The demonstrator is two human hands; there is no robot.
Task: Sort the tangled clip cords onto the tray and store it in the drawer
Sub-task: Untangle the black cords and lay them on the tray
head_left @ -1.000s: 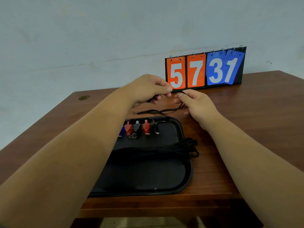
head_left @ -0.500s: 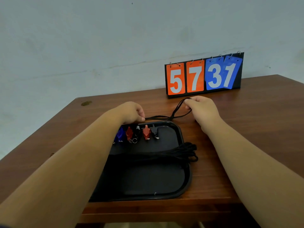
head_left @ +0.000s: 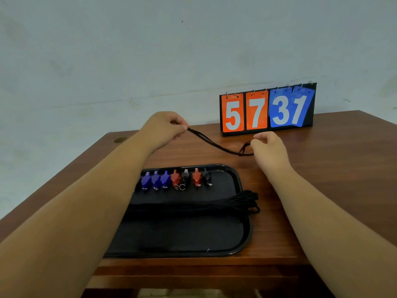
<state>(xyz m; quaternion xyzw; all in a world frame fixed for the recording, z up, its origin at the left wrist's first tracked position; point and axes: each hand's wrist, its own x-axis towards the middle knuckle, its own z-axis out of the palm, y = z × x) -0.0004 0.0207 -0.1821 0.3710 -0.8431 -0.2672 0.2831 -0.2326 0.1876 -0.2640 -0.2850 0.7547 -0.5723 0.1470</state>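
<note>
A thin black cord (head_left: 217,145) stretches in the air behind the black tray (head_left: 236,244). My left hand (head_left: 165,127) pinches its left end, raised above the table. My right hand (head_left: 268,149) pinches the other end, lower and near the scoreboard. On the tray's far edge lies a row of blue, red and black clips (head_left: 176,179). A bundle of black cords (head_left: 193,206) lies across the tray's middle, its looped ends hanging over the right rim.
A flip scoreboard (head_left: 266,110) reading 57 31 stands at the back of the brown wooden table (head_left: 322,168), against the pale wall. The table's front edge runs just below the tray.
My left hand rose from the tray's far edge up and left, pulling the cord out straight. My right hand stayed near the scoreboard with its end. The camera tilted up a little.
</note>
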